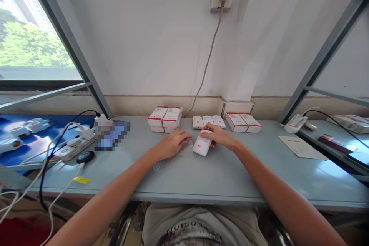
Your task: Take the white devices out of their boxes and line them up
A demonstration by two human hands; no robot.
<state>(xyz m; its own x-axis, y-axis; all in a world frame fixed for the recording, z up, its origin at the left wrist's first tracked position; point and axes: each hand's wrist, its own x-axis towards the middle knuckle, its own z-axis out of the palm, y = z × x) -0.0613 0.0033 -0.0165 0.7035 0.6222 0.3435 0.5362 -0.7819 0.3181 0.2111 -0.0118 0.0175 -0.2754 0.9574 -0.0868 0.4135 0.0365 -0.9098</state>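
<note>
My right hand [215, 135] grips a white, flat device with rounded corners and a small red mark [202, 144], holding it tilted just above the table. The fingers lie over its upper end. My left hand [173, 144] is to the left of it, fingers bent and closed on a crumpled clear plastic bag [164, 163]; part of the bag is hidden under the hand. Behind the hands, three similar pale devices [208, 121] lie side by side. Stacked white boxes with red edges [165, 117] stand behind my left hand.
More white-and-red boxes [243, 122] stand back right. A pixelated phone-like item [113, 135], a power strip with plugs [75, 147] and a round black object [85, 157] lie left. A paper sheet [301, 147] lies right. The table's front edge [201, 196] is close to my body.
</note>
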